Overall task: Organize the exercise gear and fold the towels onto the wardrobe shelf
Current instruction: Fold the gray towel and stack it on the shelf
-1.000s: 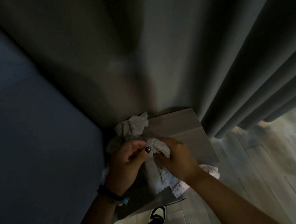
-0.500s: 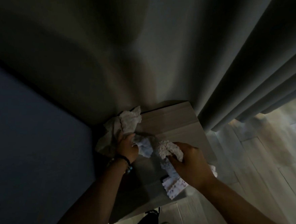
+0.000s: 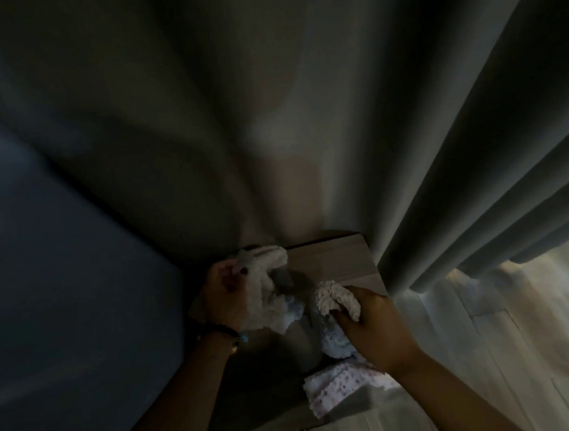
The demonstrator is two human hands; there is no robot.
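Towel [image 3: 275, 296] is held crumpled over the wooden shelf top [image 3: 333, 262], stretched between both hands. Far end, toward the wall, is gripped by the left hand [image 3: 224, 293]; near end is pinched by the right hand [image 3: 368, 320]. Long axis runs diagonally across the shelf top.

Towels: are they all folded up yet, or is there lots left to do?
Not yet. Nothing looks neatly folded. Both hands are busy: the left hand and the right hand each grip part of a crumpled white towel over the wooden surface. A dotted pink cloth lies rumpled at the near edge. Folding and shelving remain; no exercise gear shows.
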